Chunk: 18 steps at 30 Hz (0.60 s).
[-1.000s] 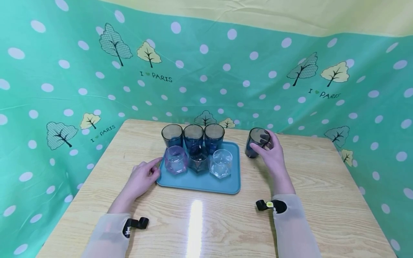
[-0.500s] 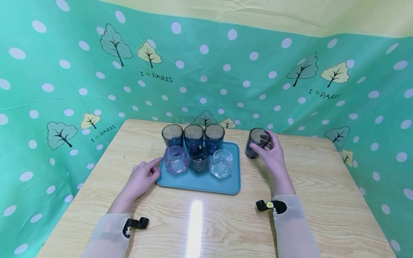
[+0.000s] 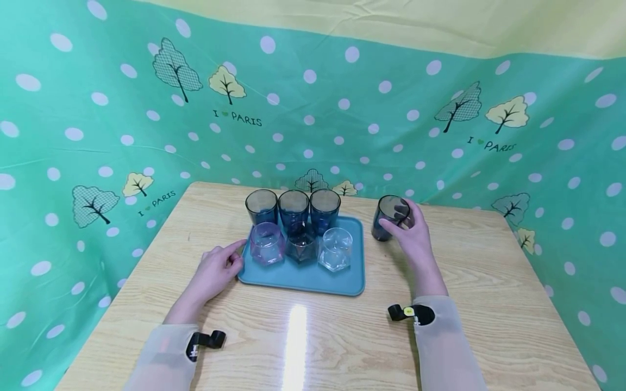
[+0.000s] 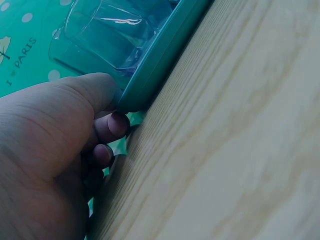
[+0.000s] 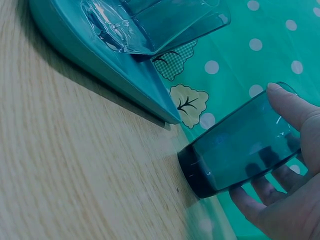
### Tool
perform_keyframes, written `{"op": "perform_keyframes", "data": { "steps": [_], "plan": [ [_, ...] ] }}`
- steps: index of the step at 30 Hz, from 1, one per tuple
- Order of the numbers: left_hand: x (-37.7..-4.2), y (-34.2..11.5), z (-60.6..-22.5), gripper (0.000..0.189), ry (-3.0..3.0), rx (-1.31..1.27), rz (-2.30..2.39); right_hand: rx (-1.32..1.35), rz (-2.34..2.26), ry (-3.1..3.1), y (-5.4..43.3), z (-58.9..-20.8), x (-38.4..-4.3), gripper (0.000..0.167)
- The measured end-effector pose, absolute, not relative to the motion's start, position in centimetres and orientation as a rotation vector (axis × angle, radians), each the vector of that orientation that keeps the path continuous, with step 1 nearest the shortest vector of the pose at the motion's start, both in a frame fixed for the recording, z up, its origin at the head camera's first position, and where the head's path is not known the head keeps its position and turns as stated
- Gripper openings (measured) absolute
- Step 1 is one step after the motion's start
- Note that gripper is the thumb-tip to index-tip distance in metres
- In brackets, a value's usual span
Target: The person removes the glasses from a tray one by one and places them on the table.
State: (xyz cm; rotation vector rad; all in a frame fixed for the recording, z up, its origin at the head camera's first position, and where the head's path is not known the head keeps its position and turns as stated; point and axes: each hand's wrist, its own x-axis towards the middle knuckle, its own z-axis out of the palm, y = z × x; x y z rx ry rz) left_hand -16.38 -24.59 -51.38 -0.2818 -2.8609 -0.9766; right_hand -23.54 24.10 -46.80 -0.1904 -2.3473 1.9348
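Note:
My right hand (image 3: pixel 414 233) grips a tall dark-tinted drinking glass (image 3: pixel 381 227), thumb on the near side and fingers round the far side. In the right wrist view this glass (image 5: pixel 230 145) stands upright with its thick base at the tabletop, just right of the tray. My left hand (image 3: pixel 215 271) holds the left edge of the blue tray (image 3: pixel 303 279). The left wrist view has the thumb (image 4: pixel 97 87) against the tray rim (image 4: pixel 150 70), other fingers curled below. On the tray's front row are a purple-tinted tumbler (image 3: pixel 267 251), a dark tumbler (image 3: pixel 301 248) and a clear tumbler (image 3: pixel 335 254).
Three more tall dark glasses (image 3: pixel 293 209) line the back of the tray. Everything stands on a light wooden table (image 3: pixel 352 336), backed by a green polka-dot cloth (image 3: pixel 308 130). A bright light reflection lies on the wood before the tray.

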Motion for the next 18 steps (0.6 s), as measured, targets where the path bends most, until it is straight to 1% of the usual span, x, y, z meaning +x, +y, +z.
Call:
{"op": "perform_keyframes", "data": {
  "steps": [8,18],
  "plan": [
    [-16.36,-24.59,-51.45,0.047,-2.857,-0.284,-0.968,-0.178,1.939,-2.336,24.13,-46.96,-23.67,0.099],
    [-16.37,-24.62,-51.52,0.047,-2.854,-0.286,-0.974,-0.095,1.97,-2.282,24.19,-46.66,-23.55,0.098]
  ]
}}
